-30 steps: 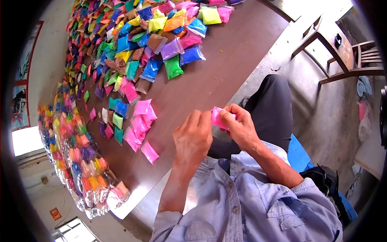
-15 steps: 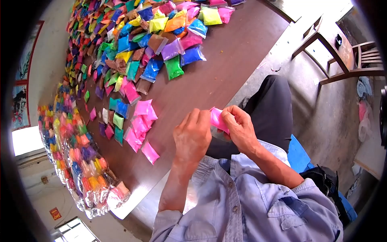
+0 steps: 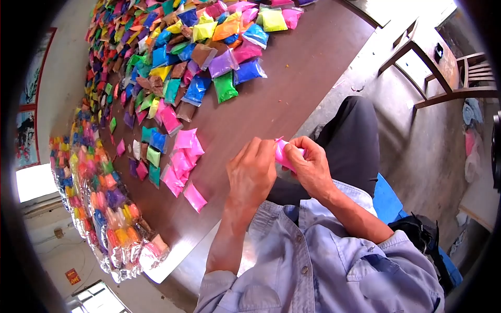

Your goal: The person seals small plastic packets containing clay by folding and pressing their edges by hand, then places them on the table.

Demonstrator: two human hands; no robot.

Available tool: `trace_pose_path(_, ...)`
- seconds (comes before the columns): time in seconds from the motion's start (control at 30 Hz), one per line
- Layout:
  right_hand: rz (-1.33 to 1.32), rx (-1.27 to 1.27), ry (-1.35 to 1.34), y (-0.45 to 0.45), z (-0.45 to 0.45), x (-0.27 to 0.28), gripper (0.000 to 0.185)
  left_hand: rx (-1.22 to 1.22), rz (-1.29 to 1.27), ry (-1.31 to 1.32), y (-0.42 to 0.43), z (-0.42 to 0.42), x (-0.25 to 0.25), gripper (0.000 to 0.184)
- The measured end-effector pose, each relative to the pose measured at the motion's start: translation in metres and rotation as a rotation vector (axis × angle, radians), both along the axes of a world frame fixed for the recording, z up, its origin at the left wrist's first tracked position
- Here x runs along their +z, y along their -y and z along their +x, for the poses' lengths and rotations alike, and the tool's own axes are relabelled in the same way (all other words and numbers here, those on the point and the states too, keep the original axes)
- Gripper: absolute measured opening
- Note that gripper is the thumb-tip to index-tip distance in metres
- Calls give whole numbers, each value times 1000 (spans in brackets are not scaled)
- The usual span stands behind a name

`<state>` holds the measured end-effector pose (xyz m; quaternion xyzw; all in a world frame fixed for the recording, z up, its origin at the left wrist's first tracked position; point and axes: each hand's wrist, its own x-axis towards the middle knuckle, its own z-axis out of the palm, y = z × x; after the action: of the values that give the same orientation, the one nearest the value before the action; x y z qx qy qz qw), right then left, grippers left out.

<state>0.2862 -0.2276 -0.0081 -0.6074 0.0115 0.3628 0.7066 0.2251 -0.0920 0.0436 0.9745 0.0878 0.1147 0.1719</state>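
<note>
Here, small glossy pink plastic packet [image 3: 284, 155] is held above dark-trousered lap [image 3: 288, 193], clasped in closed grip of right hand [image 3: 312, 168], thumb on top. Packet's left end is met by bent fingers of left hand [image 3: 252, 171]; tips are hidden, so closure cannot be told. On brown desk [image 3: 237, 122], loose pink packets [image 3: 181, 160] are piled.

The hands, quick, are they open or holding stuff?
Left hand: closed, fingers pinching one end of the pink packet.
Right hand: closed, holding the same packet's other end.
</note>
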Motion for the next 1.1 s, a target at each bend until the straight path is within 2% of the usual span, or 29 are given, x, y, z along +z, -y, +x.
trace_pose_path(0.57, -9, -15, 81, -2, -3, 3, 20, 97, -60, 41, -10, 8, -9, 5)
trace_pose_path(0.73, -14, -7, 96, -2, -3, 1, 20, 47, -192, 59, -3, 2, 4, 4)
trace_pose_path(0.87, -28, -21, 185, -3, -5, -6, 20, 42, -124, 2, -1, -1, 2, 4)
trace_pose_path(0.93, -51, -18, 237, -2, -3, -5, 20, 90, -11, 31, -9, 4, -1, 4)
trace_pose_path(1.03, -58, -62, 310, 0, -3, 4, 19, 84, -120, 90, -10, 1, 1, 7)
trace_pose_path(1.1, -171, -71, 383, -1, -1, 8, 17, 69, -136, 100, 2, 0, 9, 7)
